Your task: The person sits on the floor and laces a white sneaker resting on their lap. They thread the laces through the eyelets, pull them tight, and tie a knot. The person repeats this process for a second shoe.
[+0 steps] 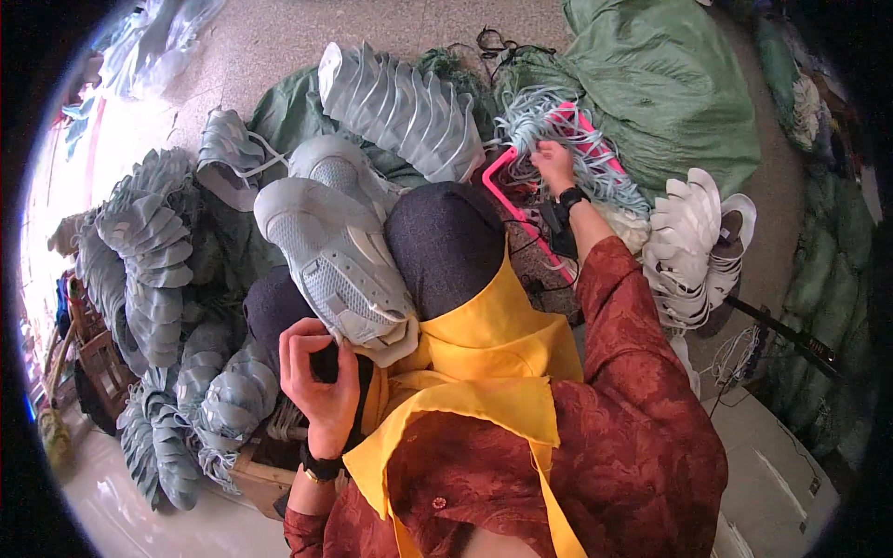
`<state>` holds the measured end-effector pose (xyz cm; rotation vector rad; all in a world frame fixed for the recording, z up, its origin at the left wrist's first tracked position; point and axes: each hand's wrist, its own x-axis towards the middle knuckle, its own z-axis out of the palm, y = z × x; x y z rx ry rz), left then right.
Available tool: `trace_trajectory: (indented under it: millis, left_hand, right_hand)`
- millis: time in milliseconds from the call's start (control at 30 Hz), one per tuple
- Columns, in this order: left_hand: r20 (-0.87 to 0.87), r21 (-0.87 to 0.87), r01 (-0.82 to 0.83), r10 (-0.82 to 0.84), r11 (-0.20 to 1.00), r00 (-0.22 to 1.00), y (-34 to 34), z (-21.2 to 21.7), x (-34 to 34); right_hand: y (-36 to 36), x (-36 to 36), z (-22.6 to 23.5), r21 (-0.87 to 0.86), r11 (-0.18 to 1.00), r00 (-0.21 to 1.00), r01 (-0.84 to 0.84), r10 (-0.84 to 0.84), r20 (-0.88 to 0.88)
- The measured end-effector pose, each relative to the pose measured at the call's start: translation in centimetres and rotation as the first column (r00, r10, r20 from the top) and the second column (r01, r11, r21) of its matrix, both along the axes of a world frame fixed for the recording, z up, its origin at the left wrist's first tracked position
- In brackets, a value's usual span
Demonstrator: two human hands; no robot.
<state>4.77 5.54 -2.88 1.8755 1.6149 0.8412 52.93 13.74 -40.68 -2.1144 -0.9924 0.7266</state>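
Observation:
Across my lap lie grey mesh shoe uppers, flat and without laces; the front shoe upper (339,265) rests over another one (339,167). My left hand (321,391) is closed at its near end, thumb and forefinger pinching the edge. Out to the far right, my right hand (555,167) reaches to a tangled heap of pale blue shoelaces (521,121), its fingers curled closed at the heap's edge. The heap hangs over a bright pink frame (502,191). How many laces the fingers hold is too small to make out.
Stacked grey uppers (144,242) pile up on the left, with another row (400,112) ahead of my knees. White uppers (684,232) stand right of my arm. A large green sack (660,84) lies far right. A wooden box (260,479) sits by my left elbow.

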Motion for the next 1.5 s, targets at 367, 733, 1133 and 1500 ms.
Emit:
trace_trajectory:
  millis: [367, 733, 1133, 1500]
  left_hand:
    - [0.03, 0.028, -0.004, 0.003, 1.0, 1.0, -0.2, 0.0, -0.2]
    - [0.073, 0.102, 0.122, -0.13, 0.987, 0.989, 1.4, 2.8, -0.8]
    - [0.605, -0.289, 0.512, -0.26, 0.809, 0.753, 0.2, 6.3, 2.5]
    - [0.414, -0.338, 0.437, -0.285, 0.834, 0.864, 1.5, 9.2, -1.0]
  right_hand:
    - [-1.0, -2.1, 11.6, 0.154, 0.988, 0.954, 0.016, 0.031, -0.297]
    - [-3.2, -14.7, 35.1, 0.397, 0.867, 0.841, -0.301, 0.438, -0.317]
    - [-8.8, -21.6, 44.5, 0.528, 0.434, 0.524, -0.73, 0.851, 0.025]
    - [-8.7, -5.8, 39.6, 0.547, 0.835, 0.983, -0.054, 0.141, -0.119]
